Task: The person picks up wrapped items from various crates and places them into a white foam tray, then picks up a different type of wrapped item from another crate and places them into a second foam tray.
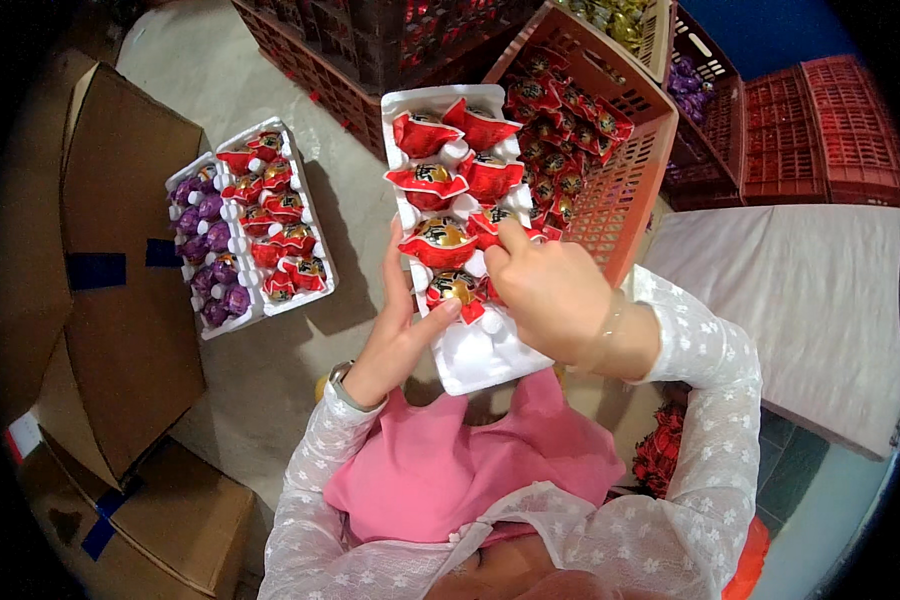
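My left hand [395, 335] grips a white foam tray [485, 355] by its left side, thumb over the near end and fingers at the edge. Egg-shaped pieces in red wrappers with gold tops [440, 235] sit in its cups in two rows. The cups at the near end hold nothing. My right hand [555, 300] is over the tray's right row, index finger and thumb closed at one red-wrapped piece [495, 220]. That piece is partly covered by my fingers, and the remaining fingers are curled in.
A reddish crate [630, 130] of red-wrapped pieces stands just beyond the tray. Filled trays with purple pieces [208, 250] and red pieces [280, 215] lie on the left. Cardboard boxes [130, 270] flank them. More crates [830, 130] and a pale-covered surface [790, 290] are at the right.
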The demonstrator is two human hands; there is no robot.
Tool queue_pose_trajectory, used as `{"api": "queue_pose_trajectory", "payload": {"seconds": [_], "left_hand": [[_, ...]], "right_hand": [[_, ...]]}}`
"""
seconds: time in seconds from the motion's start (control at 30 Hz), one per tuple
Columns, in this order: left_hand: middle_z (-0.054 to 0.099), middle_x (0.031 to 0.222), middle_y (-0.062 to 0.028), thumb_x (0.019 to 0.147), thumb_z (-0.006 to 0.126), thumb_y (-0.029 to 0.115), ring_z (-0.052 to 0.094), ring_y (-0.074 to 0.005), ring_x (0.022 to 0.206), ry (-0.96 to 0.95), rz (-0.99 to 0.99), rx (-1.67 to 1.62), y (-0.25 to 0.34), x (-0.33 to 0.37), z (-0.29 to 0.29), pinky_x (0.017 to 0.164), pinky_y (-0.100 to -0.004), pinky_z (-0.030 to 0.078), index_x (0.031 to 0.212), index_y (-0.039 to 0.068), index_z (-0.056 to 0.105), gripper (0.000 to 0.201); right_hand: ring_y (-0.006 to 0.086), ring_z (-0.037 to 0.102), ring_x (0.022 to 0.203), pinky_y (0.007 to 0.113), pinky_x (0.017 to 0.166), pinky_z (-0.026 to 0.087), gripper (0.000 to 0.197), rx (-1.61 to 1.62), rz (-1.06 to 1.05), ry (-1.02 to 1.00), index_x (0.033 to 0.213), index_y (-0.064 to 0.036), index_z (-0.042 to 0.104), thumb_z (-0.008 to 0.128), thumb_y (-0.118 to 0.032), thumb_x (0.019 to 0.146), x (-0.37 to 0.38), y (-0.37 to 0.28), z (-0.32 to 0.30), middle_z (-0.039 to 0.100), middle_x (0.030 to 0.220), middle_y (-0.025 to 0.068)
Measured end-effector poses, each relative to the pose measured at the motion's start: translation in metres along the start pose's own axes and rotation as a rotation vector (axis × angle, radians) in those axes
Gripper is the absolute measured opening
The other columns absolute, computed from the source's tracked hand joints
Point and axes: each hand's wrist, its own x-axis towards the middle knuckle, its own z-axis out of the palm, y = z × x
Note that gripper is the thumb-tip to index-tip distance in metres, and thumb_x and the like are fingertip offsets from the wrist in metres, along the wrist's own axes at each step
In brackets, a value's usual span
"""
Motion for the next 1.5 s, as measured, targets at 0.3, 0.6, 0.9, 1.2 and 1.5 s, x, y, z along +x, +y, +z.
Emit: {"api": "queue_pose_trajectory", "payload": {"seconds": [0.3,0.6,0.9,1.2,1.5], "left_hand": [[0.013,0.152,-0.0179,0.088,0.061,0.010,0.022,-0.0250,0.139,0.034,0.082,0.080,-0.011,-0.001,-0.003,0.113,-0.0379,0.021,0.148,0.003,-0.010,0.094],[0.019,0.150,-0.0171,0.088,0.060,0.011,0.026,-0.0248,0.137,0.020,0.019,0.053,-0.004,-0.003,-0.002,0.111,-0.0376,0.024,0.149,0.004,-0.010,0.092],[0.024,0.148,-0.0162,0.087,0.060,0.007,0.034,-0.0247,0.133,0.046,0.043,0.002,0.000,0.000,0.005,0.108,-0.0376,0.033,0.151,0.010,-0.005,0.092],[0.022,0.149,-0.0168,0.086,0.063,0.010,0.028,-0.0249,0.137,0.063,0.069,0.053,-0.003,0.000,0.004,0.111,-0.0382,0.026,0.150,0.005,-0.002,0.092],[0.019,0.150,-0.0160,0.086,0.062,0.013,0.024,-0.0238,0.138,0.108,-0.084,0.025,0.002,-0.009,0.002,0.112,-0.0373,0.022,0.150,0.002,-0.001,0.090]], "right_hand": [[0.0325,0.061,0.078,0.042,0.067,0.051,0.038,0.224,-0.059,0.050,0.096,-0.0068,0.059,0.077,-0.015,0.064,0.002,0.027,0.000,0.059,0.090,0.0112],[0.0283,0.065,0.068,0.038,0.055,0.053,0.015,0.059,-0.049,0.138,0.083,-0.0019,0.055,0.062,-0.007,0.071,-0.001,0.007,0.019,0.057,0.080,0.0120],[0.0204,0.065,0.066,0.032,0.052,0.052,0.010,0.037,-0.078,0.342,0.077,-0.0054,0.059,0.066,-0.012,0.073,-0.015,0.013,0.029,0.058,0.077,0.0071],[0.0258,0.067,0.087,0.035,0.076,0.052,0.027,0.438,0.339,0.673,0.111,-0.0031,0.062,0.057,-0.016,0.089,0.089,0.184,0.062,0.068,0.092,0.0134],[0.0317,0.049,0.119,0.044,0.096,0.044,0.073,-0.373,0.617,0.362,0.139,-0.0115,0.037,0.071,-0.014,0.074,0.195,0.225,0.127,0.047,0.133,0.0161]]}}
